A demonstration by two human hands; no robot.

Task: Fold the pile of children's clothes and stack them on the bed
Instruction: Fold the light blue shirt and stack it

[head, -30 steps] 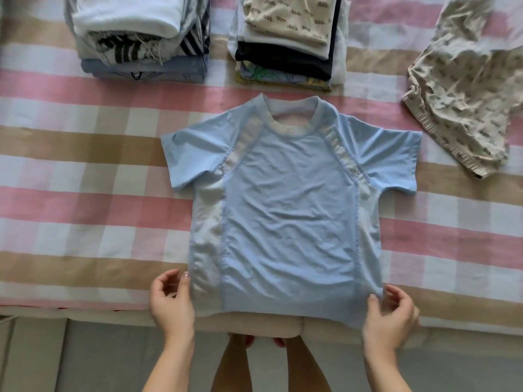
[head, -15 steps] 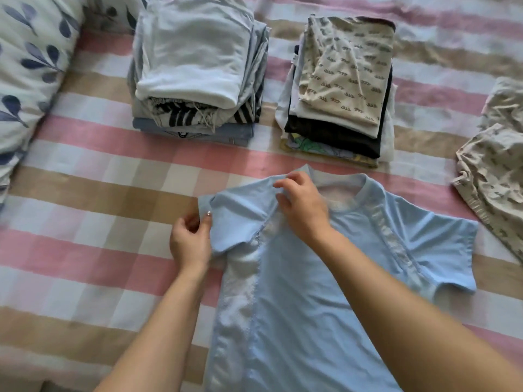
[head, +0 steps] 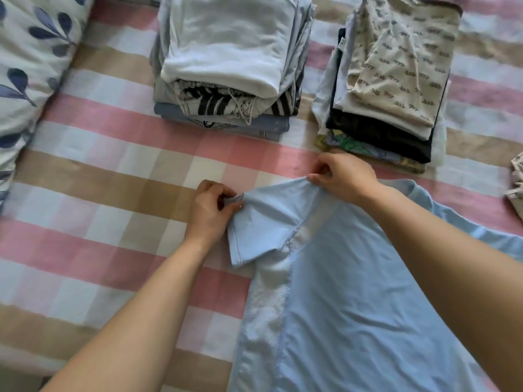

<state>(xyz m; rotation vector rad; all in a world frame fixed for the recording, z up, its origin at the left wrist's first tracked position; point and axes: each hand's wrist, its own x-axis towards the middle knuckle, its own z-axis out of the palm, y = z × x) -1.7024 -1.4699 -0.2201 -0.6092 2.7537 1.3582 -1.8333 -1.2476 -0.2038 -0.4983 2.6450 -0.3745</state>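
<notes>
A light blue children's T-shirt [head: 353,292] with pale mesh side panels lies face up on the checked bedspread [head: 113,193]. My left hand [head: 210,210] pinches the end of its left sleeve. My right hand [head: 343,175] pinches the shoulder seam next to the collar, and the fabric between the two hands is lifted and taut. Two stacks of folded clothes stand behind: one topped by a white garment [head: 226,46], one topped by a beige printed piece [head: 396,66].
A leaf-patterned pillow [head: 31,66] lies at the far left. An unfolded beige printed garment [head: 516,188] shows at the right edge. My right forearm crosses over the shirt's right side and hides it.
The view has moved closer and to the left. My right hand has slid up from the chest seam to the shoulder, and both hands have raised the sleeve off the bed.
</notes>
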